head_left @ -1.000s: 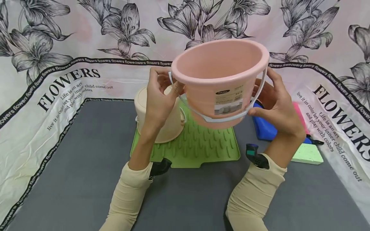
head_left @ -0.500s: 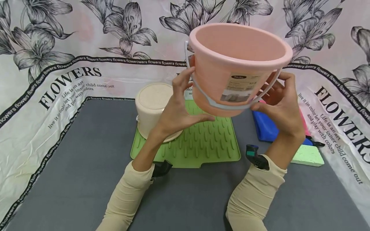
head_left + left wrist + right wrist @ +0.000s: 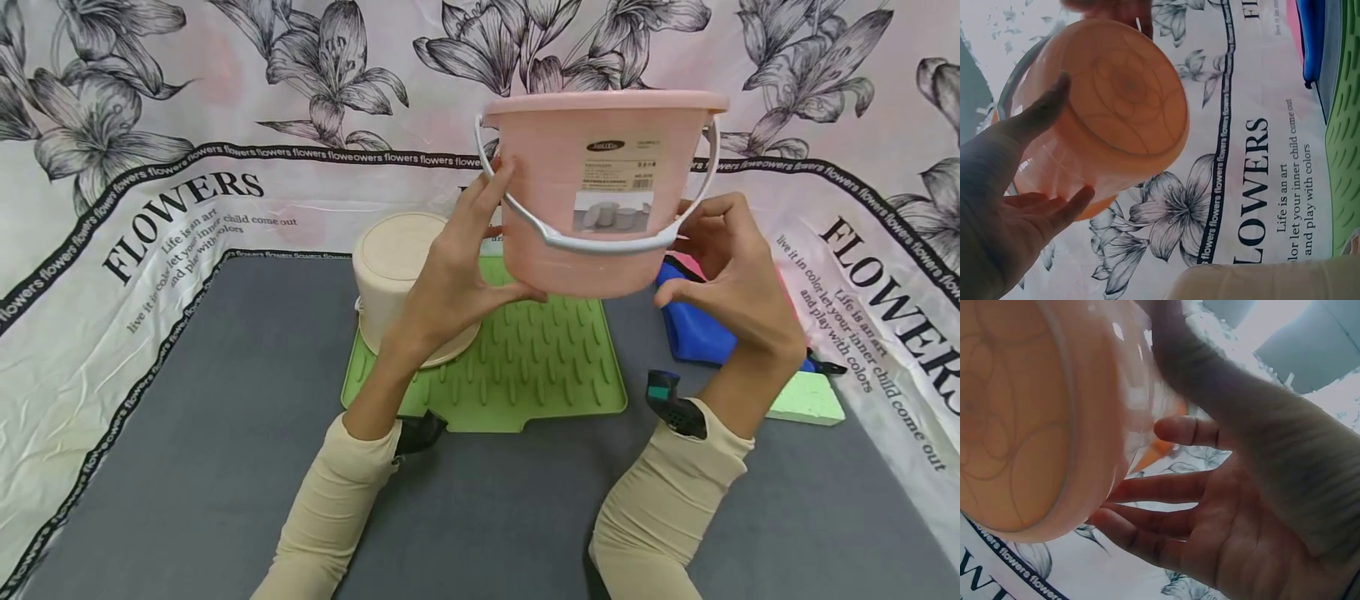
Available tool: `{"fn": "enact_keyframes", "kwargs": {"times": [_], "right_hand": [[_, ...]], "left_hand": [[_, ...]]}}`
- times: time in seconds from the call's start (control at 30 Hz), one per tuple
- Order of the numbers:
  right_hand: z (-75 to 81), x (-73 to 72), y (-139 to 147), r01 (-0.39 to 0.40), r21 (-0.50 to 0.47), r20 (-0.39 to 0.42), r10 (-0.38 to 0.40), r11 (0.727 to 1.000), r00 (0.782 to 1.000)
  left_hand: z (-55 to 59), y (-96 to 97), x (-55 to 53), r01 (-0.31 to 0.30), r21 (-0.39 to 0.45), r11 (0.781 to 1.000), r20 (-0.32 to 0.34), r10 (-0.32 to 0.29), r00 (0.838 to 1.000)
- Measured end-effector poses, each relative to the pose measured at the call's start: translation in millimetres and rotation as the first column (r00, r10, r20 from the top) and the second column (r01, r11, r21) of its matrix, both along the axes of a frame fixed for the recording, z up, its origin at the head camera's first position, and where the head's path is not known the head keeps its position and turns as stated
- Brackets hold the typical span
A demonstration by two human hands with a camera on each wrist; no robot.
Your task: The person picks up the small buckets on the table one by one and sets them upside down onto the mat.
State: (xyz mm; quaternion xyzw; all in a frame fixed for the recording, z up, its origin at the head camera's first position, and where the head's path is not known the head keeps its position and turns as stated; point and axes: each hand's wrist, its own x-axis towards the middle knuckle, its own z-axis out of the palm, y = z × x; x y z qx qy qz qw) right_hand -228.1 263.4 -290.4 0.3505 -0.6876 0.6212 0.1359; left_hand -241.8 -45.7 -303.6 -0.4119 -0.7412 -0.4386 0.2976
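Note:
A pink plastic bucket (image 3: 540, 183) is held upright above the mat, its paper label (image 3: 613, 179) facing me. Its pale handle (image 3: 600, 243) hangs across the front. My left hand (image 3: 450, 283) grips its lower left side, thumb at the base and fingers along the wall. On the other side, my right hand (image 3: 738, 275) has fingertips at the wall, with the thumb spread near the bottom edge. The right wrist view shows these fingers (image 3: 1160, 487) fairly straight against the bucket. Its patterned underside (image 3: 1125, 87) shows in the left wrist view.
A cream bucket (image 3: 382, 267) stands upside down on the green ribbed mat (image 3: 555, 367), partly behind my left hand. To the right lie a folded blue item (image 3: 690, 333), something pink and a light green block (image 3: 806, 400). A flower-printed cloth (image 3: 300, 50) hangs behind.
The bucket has been raised, then lowered a little and tipped level so its inside no longer shows. My left hand has shifted from its rim and handle side down to the base.

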Motion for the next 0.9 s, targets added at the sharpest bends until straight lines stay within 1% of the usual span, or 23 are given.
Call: {"fn": "enact_keyframes", "kwargs": {"times": [0.1, 0.17, 0.27, 0.37, 0.47, 0.5, 0.57, 0.63, 0.73, 0.8, 0.83, 0.9], "right_hand": [[2.4, 4.1, 3.0, 0.041, 0.082, -0.008, -0.040, 0.996, 0.999], [3.9, 6.5, 3.6, 0.059, 0.119, -0.009, -0.058, 0.991, 0.998], [6.7, 10.1, 3.5, 0.130, 0.210, -0.047, -0.123, 0.969, 0.991], [9.7, 13.5, 3.1, 0.199, 0.287, -0.082, -0.183, 0.937, 0.980], [11.3, 17.0, 2.7, 0.254, 0.339, -0.102, -0.232, 0.906, 0.967], [11.6, 17.9, 2.7, 0.270, 0.345, -0.101, -0.251, 0.899, 0.963], [11.9, 19.4, 2.6, 0.305, 0.357, -0.105, -0.287, 0.883, 0.952], [12.3, 20.3, 2.5, 0.341, 0.366, -0.109, -0.324, 0.866, 0.940], [12.4, 19.5, 2.7, 0.354, 0.343, -0.103, -0.339, 0.870, 0.935], [11.7, 18.5, 2.9, 0.354, 0.333, -0.099, -0.341, 0.874, 0.935], [11.2, 17.7, 3.1, 0.351, 0.333, -0.096, -0.338, 0.875, 0.936], [10.4, 16.2, 2.9, 0.343, 0.350, -0.077, -0.338, 0.872, 0.938]], "left_hand": [[1.9, 1.7, 1.7, -0.006, 0.044, 0.999, 0.051, 0.004, 0.999], [2.0, 2.6, 3.3, -0.016, 0.086, 0.996, 0.088, 0.008, 0.996], [3.1, 4.4, 6.1, -0.047, 0.134, 0.990, 0.156, 0.026, 0.987], [4.0, 5.7, 8.0, -0.087, 0.131, 0.988, 0.220, 0.056, 0.974], [4.2, 5.9, 8.9, -0.112, 0.088, 0.990, 0.268, 0.085, 0.960], [3.9, 5.5, 8.9, -0.111, 0.070, 0.991, 0.276, 0.087, 0.957], [3.7, 4.5, 7.9, -0.095, 0.034, 0.995, 0.273, 0.082, 0.959], [2.8, 3.3, 6.5, -0.064, -0.002, 0.998, 0.249, 0.063, 0.967], [1.3, 3.0, 3.8, -0.024, -0.051, 0.998, 0.189, 0.033, 0.981], [0.1, 4.0, 2.6, -0.027, -0.080, 0.996, 0.156, 0.039, 0.987], [-0.4, 4.8, 2.1, -0.030, -0.086, 0.996, 0.151, 0.042, 0.988], [-1.7, 6.7, 1.8, -0.043, -0.086, 0.995, 0.164, 0.057, 0.985]]}}
